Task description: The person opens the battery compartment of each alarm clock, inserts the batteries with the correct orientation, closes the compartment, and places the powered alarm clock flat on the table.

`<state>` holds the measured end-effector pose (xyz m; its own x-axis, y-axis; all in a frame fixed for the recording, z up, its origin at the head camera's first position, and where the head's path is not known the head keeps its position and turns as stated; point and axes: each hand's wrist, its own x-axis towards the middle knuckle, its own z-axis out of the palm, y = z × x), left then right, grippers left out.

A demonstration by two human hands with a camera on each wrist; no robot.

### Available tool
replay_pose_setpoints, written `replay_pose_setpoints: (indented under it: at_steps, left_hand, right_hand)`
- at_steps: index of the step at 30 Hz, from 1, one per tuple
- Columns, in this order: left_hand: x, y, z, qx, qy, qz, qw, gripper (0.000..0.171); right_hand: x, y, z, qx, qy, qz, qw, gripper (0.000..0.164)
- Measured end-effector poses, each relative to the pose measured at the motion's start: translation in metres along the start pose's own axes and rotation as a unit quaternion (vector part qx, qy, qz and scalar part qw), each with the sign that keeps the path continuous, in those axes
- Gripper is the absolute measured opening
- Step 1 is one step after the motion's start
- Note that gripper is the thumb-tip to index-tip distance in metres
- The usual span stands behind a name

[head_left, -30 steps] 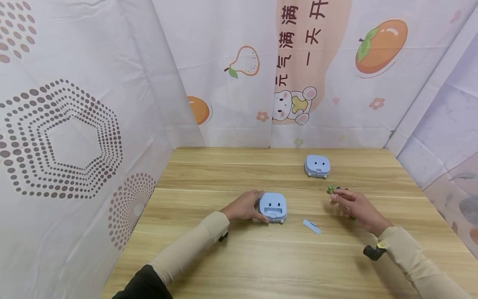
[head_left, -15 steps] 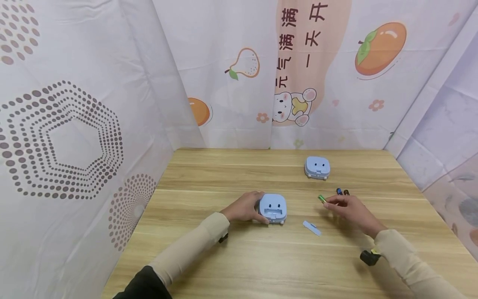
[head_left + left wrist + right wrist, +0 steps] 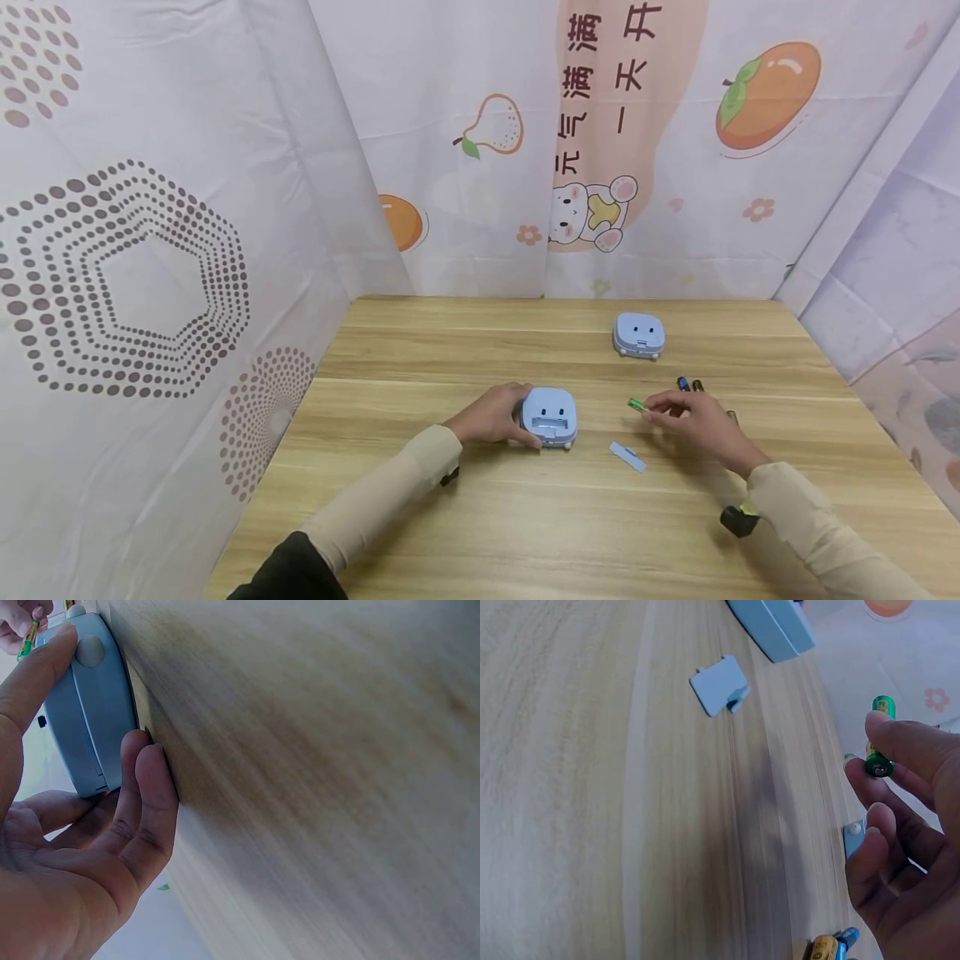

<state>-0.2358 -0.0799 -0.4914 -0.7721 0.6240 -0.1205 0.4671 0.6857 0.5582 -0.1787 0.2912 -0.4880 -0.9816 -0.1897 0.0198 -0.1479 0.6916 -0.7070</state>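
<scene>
My left hand (image 3: pixel 491 414) grips the left side of a light blue plastic case (image 3: pixel 551 400) with two dark eye spots and small feet. Its narrow battery slot is uncovered and faces up. In the left wrist view, the thumb and fingers curl round opposite edges of the case (image 3: pixel 94 712). To the right, above the table, my right hand (image 3: pixel 701 425) pinches a green battery (image 3: pixel 636 404) between thumb and fingers. The right wrist view shows both ends of the battery (image 3: pixel 883 705), its middle hidden by the thumb. Between the hands lies a small blue battery cover (image 3: pixel 627 456).
A second light blue case (image 3: pixel 639 332) with a similar face stands toward the back of the wooden table (image 3: pixel 450 533). Just beyond my right hand lie a blue battery (image 3: pixel 682 383) and a dark one (image 3: pixel 698 386). Printed curtains (image 3: pixel 465 217) hang behind the table.
The right hand has moved left and slightly down with the green battery, away from the other batteries, which show more now. The left hand and its case have stayed in place.
</scene>
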Motion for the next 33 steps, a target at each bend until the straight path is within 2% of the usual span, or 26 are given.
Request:
replay_pose_setpoints:
  at_steps: [7,19,33]
  left_hand:
    - [0.000,0.000,0.002,-0.006,0.000,-0.002,1.0000,0.106]
    - [0.001,-0.001,0.005,-0.008,0.001,-0.002,1.0000,0.108]
    - [-0.001,0.001,0.001,-0.013,0.002,-0.011,0.9998,0.106]
  right_hand:
    - [-0.002,-0.006,0.010,-0.026,0.003,-0.052,0.998,0.017]
    - [0.000,-0.014,0.020,-0.023,-0.008,-0.065,0.998,0.013]
    - [0.005,-0.025,0.031,-0.027,-0.027,-0.086,0.996,0.007]
